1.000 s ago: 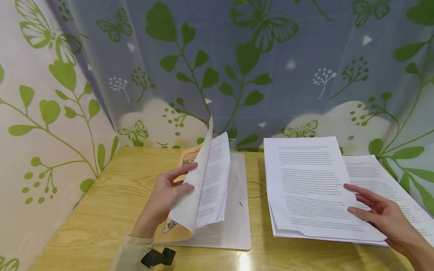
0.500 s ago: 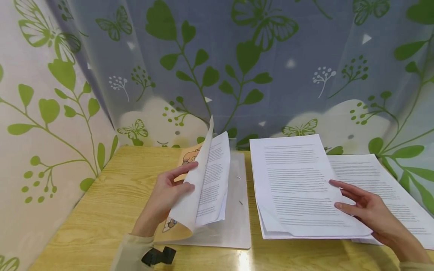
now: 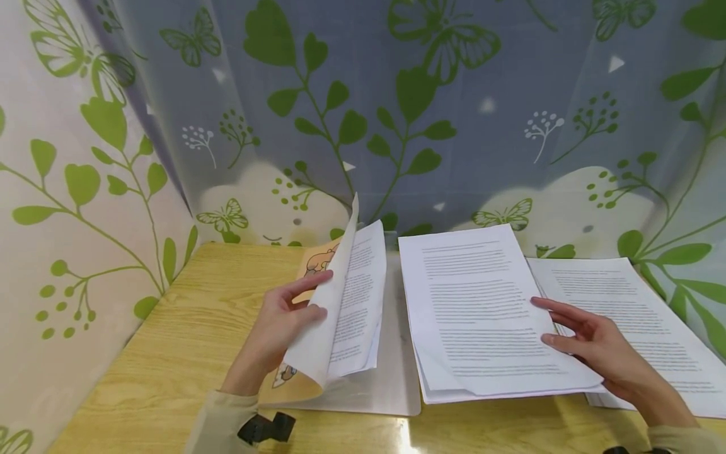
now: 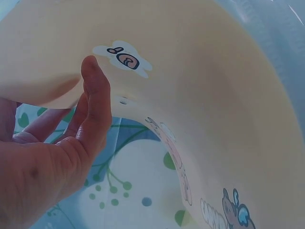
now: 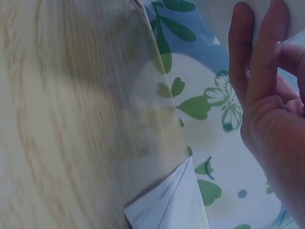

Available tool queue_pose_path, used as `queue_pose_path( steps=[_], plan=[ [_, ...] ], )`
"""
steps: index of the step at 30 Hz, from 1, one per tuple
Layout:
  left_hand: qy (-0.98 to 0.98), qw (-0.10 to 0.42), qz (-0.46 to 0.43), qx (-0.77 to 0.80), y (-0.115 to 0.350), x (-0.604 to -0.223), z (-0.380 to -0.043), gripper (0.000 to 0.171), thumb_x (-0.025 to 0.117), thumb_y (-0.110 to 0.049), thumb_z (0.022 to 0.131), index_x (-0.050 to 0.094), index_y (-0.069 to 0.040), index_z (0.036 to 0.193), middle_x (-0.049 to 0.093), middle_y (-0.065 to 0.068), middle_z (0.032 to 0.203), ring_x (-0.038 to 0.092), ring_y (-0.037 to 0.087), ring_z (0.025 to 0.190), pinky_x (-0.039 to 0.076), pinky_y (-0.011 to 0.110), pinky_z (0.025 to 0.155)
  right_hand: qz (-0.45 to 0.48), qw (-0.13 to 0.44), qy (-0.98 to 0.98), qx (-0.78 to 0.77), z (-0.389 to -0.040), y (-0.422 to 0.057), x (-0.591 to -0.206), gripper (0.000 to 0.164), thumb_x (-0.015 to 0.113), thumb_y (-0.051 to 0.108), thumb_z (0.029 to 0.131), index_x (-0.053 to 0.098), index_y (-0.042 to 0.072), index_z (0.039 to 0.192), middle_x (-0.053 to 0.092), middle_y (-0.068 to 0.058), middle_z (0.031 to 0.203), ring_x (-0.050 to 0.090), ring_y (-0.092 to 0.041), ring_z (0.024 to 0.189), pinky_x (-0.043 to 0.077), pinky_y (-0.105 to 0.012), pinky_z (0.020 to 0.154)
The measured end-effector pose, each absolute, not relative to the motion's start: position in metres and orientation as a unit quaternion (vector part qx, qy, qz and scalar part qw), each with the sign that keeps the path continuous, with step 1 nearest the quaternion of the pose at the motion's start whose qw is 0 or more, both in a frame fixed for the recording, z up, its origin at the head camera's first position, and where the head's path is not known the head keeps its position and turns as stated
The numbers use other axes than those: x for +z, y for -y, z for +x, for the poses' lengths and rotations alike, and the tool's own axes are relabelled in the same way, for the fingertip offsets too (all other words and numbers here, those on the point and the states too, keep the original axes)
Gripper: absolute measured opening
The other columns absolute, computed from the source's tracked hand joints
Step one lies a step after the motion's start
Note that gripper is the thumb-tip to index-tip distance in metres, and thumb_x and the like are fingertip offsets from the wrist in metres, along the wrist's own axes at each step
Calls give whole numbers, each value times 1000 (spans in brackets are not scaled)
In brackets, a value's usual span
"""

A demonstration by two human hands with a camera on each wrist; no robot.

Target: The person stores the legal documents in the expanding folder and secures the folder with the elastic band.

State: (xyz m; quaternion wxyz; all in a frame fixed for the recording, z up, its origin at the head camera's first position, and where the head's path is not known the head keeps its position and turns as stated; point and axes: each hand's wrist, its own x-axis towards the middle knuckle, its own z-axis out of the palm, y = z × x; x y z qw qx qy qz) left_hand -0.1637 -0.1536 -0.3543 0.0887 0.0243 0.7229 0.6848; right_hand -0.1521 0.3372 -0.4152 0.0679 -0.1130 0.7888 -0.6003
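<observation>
- Clock directions are read from the centre of the head view unless another view is named.
- The left hand (image 3: 278, 328), towards 7 o'clock, grips a cartoon-printed orange cover (image 4: 209, 86), which stands bent upward in a curve.
- Printed sheets (image 3: 360, 296) show at 6 o'clock, just to the 3 o'clock side of the cover; above them, the tops curl slightly.
- A pale folder back (image 3: 397, 381) lies beneath these sheets, towards 6 o'clock, its rounded corner at the near side.
- The right hand (image 3: 592, 347), at 4 o'clock, grips a stack of printed pages (image 3: 476, 315) by its 3 o'clock edge, with thumb and forefinger on the upper face.
- The two hands are well apart. The stack overlaps the edge of the folder back; whether they touch cannot be told.
- Further printed pages (image 3: 629, 309) lie between 3 and 4 o'clock on the wood-grained tabletop (image 3: 198, 321), partly behind the right hand.
- In the right wrist view, a paper corner (image 5: 167, 205) shows at 6 o'clock.
- A dark band (image 3: 263, 429) sits at the beige left sleeve (image 3: 218, 422), at 7 o'clock.
- Leaf-and-butterfly cloth (image 3: 363, 94) hangs at 12 o'clock.
</observation>
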Motion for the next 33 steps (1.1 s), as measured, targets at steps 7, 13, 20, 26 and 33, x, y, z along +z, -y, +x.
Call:
queue_pose_path(
  steps=[7,13,20,26,33],
  plan=[
    [-720,90,24,688,154,-354,-163,55,59,3,92,60,-15,144,62,23,129,73,21,87,63,35,70,-121,87,-791,-593,-156,-330,-412,57,60,2,100,45,9,155,54,31,143,43,19,122,52,-11,90],
    [-720,89,24,688,153,-355,-164,56,59,4,91,60,-15,144,61,23,133,73,22,89,63,34,71,-121,95,-791,-592,-159,-321,-408,58,61,5,100,44,9,155,53,31,143,42,19,123,52,-11,92],
    [-718,92,25,689,153,-356,-164,56,60,4,91,60,-16,144,61,23,133,73,22,90,63,35,71,-117,102,-783,-603,-161,-312,-405,57,62,5,100,45,8,155,54,31,142,41,16,123,51,-11,92],
    [-717,94,25,690,153,-356,-164,56,60,3,91,60,-16,144,61,22,133,73,22,91,63,35,72,-118,109,-773,-613,-165,-307,-404,57,62,5,100,46,11,155,55,29,142,42,15,123,51,-11,93],
    [-715,92,30,692,153,-355,-164,56,60,4,91,60,-14,144,59,22,136,73,22,91,63,34,72,-117,114,-765,-623,-169,-298,-401,59,62,5,100,44,11,155,54,28,143,39,13,126,51,-12,94]
  ],
)
